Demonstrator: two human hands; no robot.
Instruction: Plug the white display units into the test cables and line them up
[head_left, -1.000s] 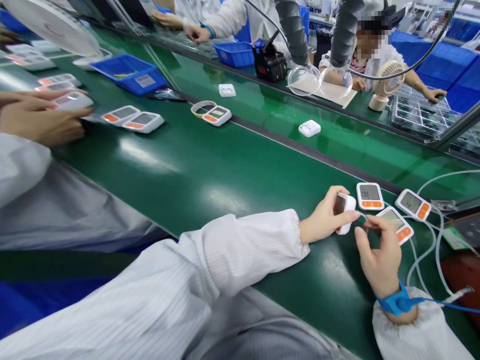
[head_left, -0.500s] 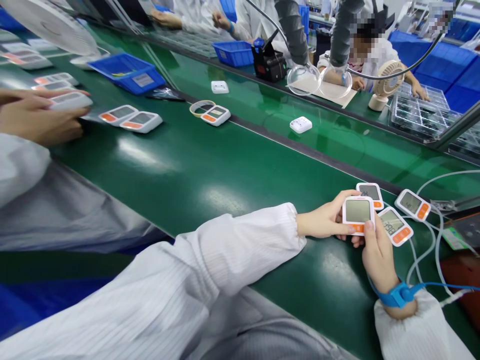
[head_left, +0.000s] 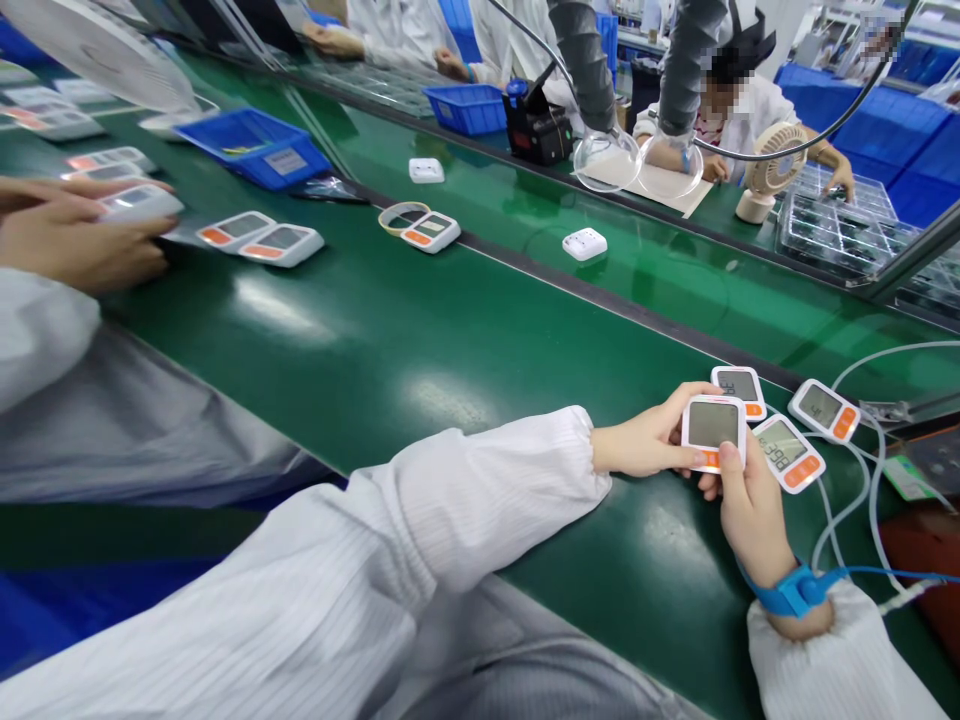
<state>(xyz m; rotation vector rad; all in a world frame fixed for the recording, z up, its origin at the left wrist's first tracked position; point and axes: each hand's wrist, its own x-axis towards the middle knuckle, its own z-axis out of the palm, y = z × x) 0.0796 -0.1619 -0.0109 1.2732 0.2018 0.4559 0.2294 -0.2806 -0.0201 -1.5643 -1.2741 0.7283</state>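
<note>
Both my hands hold one small white display unit point(head_left: 714, 430) with a grey screen and an orange button strip, its face turned up toward me. My left hand point(head_left: 649, 442) grips its left side, fingers curled round it. My right hand point(head_left: 750, 515), with a blue wrist strap point(head_left: 787, 592), presses its thumb on the lower right corner. Three similar units lie just beyond on the green belt: one point(head_left: 741, 388) behind it, one point(head_left: 789, 453) to its right showing digits, one point(head_left: 825, 409) farther right.
White cables point(head_left: 862, 480) trail at right. A co-worker's hands point(head_left: 71, 235) at left hold a unit, with more units point(head_left: 261, 238) beside them. Blue bins point(head_left: 255, 145), a tape roll point(head_left: 403, 215), white blocks point(head_left: 584, 243), a small fan point(head_left: 769, 170) and component trays point(head_left: 840, 225) lie across the belt.
The unit was edge-on in my left hand; it now faces up with both hands on it. The white blocks on the far belt have drifted left.
</note>
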